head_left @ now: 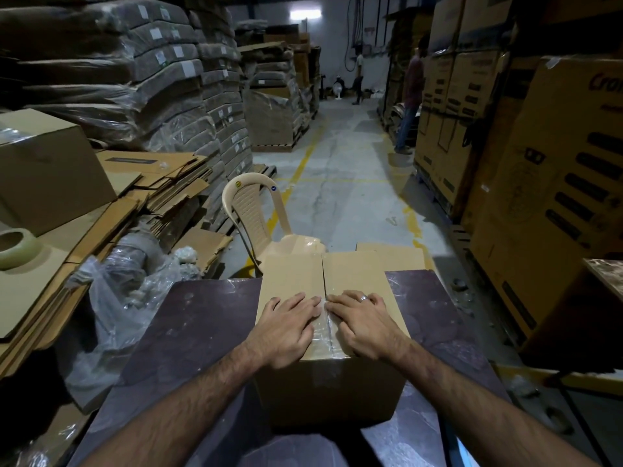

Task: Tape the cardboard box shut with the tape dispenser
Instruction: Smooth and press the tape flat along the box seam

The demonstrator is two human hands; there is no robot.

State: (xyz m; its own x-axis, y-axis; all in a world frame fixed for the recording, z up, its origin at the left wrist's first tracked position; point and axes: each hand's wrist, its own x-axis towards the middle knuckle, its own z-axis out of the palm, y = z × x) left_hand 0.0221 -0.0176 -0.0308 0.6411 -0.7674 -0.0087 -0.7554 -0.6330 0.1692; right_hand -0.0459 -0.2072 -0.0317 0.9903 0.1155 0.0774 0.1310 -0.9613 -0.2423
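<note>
A brown cardboard box (350, 274) stands on a dark table (188, 318) in front of me, its two top flaps folded shut and meeting at a centre seam. Clear tape (326, 326) lies along the near part of the seam and down over the front edge. My left hand (286, 326) rests flat on the left flap, fingers spread, fingertips at the tape. My right hand (362, 321), with a ring, lies flat on the right flap the same way. Neither hand holds anything. No tape dispenser is in sight; a roll of tape (15, 247) sits on cardboard at the far left.
A beige plastic chair (253, 210) stands just beyond the table. Flattened cardboard (111, 210) and plastic wrap (114, 298) pile up on the left. Tall stacked cartons (546, 183) line the right of the aisle, where a person (409, 96) stands.
</note>
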